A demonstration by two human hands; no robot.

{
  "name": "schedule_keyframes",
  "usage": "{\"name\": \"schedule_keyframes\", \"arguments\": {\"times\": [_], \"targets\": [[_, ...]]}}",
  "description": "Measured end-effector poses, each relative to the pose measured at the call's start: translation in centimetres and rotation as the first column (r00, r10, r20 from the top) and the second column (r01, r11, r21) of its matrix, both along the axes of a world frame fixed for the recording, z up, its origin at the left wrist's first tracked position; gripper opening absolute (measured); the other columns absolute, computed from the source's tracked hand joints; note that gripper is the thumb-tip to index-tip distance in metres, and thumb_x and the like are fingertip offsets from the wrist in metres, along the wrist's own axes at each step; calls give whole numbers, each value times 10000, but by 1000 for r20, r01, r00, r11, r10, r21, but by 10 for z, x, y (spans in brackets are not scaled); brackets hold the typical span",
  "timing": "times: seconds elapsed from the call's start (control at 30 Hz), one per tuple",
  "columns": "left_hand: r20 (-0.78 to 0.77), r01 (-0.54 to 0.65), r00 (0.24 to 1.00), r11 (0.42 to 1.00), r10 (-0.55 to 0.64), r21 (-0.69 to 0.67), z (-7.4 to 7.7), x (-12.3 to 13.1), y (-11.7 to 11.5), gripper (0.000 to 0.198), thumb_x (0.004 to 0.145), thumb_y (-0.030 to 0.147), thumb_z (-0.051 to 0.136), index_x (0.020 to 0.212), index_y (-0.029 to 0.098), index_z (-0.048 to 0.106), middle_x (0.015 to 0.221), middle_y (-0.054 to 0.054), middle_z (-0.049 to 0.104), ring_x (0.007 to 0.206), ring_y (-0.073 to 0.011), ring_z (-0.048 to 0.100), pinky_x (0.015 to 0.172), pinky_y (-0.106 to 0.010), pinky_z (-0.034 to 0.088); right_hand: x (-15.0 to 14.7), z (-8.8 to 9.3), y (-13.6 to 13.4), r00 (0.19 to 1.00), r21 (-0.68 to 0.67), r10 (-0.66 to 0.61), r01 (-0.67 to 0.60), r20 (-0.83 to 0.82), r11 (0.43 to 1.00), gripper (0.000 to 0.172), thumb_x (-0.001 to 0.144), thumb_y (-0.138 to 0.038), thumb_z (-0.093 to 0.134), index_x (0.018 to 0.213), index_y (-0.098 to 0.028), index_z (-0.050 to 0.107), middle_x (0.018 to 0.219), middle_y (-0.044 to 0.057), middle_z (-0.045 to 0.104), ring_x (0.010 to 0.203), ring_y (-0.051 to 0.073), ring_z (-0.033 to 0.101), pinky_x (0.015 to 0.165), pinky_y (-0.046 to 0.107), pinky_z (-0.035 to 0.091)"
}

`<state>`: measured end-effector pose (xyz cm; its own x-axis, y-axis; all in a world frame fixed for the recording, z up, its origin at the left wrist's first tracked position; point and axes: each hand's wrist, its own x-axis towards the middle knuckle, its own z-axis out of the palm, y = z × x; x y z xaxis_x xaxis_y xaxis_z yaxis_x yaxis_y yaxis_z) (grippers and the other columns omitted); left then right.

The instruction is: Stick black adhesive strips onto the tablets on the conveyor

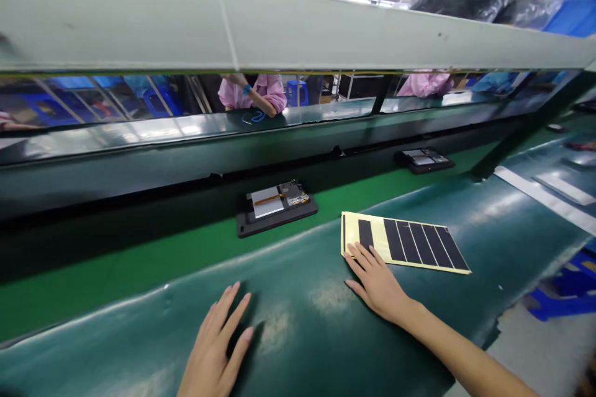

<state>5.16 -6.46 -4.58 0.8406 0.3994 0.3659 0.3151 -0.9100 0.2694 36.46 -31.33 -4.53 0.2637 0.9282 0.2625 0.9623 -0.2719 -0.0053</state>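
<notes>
My right hand (378, 288) rests with outstretched fingers on the lower left corner of a pale yellow backing sheet (379, 237). Black rectangular stickers (426, 243) sit on that sheet in a row, with bare yellow gaps near its left end. Over the green bench mat, my left hand (220, 342) is spread and holds nothing. Beyond both hands, an opened electronic device (279, 200) lies in a black tray (261, 226) on the green belt, its silver battery and orange ribbon cable showing.
A second device in a black tray (426, 160) lies farther right on the belt (195, 242). A dark post (510, 127) stands at the right, near white strips (549, 195). A pale shelf beam (288, 31) crosses above. Across the line, a person in pink (272, 94) leans on another bench.
</notes>
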Motion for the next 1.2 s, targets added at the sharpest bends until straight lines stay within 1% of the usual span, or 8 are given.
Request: {"name": "schedule_keyframes", "arguments": {"times": [0.13,0.3,0.37,0.47,0.67,0.77,0.97,1.2], "targets": [[-81,158,985,987,-155,29,19,26,-19,627,1013,350,482,1599,379,260,1623,-71,393,1430,-322,468,1083,-549,512,-16,0,-18,995,-21,69,-71,-67,997,549,995,-384,564,1506,-197,489,1585,118,457,1474,324,407,1167,532,413],[-153,376,918,925,-365,49,43,84,-40,569,1016,393,517,1560,293,383,1627,-114,373,1467,-328,413,1121,-571,471,-16,17,-25,982,-1,113,-114,-155,993,535,992,-415,572,1477,-196,517,1554,121,499,1455,309,431,1192,538,373],[-175,423,894,906,-412,31,48,114,-47,527,1029,392,495,1536,264,428,1625,-126,374,1486,-329,382,1140,-591,446,-5,26,-25,972,46,90,-82,-215,996,443,1003,-387,557,1403,-200,582,1479,126,576,1401,293,491,1182,545,373],[-214,463,863,886,-458,-29,51,162,-57,502,1037,399,479,1509,228,468,1628,-140,365,1509,-338,332,1178,-620,385,25,39,-22,954,73,-13,36,-301,997,273,1019,-308,525,1215,-195,679,1261,115,702,1197,245,633,1056,471,484],[-262,497,826,864,-499,-80,40,239,-72,570,1020,430,510,1506,138,454,1634,-194,324,1529,-365,265,1216,-629,305,88,47,-5,924,-5,-209,219,-322,976,198,1007,-194,515,1024,-176,711,1053,69,732,936,183,703,823,307,535],[-283,505,816,860,-505,-77,29,253,-74,602,1014,449,514,1511,118,444,1633,-204,320,1532,-373,247,1218,-616,307,99,45,8,918,-69,-244,235,-312,970,171,987,-181,559,1045,-181,721,1087,61,724,976,181,702,819,279,516],[-297,506,815,861,-497,-50,9,254,-73,622,1030,488,456,1545,144,399,1674,-171,227,1563,-362,143,1249,-616,226,100,45,20,911,-185,-302,258,-280,948,214,1015,-218,534,1093,-193,732,1115,73,706,1006,195,693,822,266,487],[-284,500,829,866,-481,-6,0,253,-72,615,1040,510,404,1558,180,379,1685,-136,222,1572,-340,140,1258,-587,213,101,52,26,910,-257,-317,249,-268,934,208,995,-200,553,995,-207,761,1079,82,716,1008,220,693,800,268,471]]}}
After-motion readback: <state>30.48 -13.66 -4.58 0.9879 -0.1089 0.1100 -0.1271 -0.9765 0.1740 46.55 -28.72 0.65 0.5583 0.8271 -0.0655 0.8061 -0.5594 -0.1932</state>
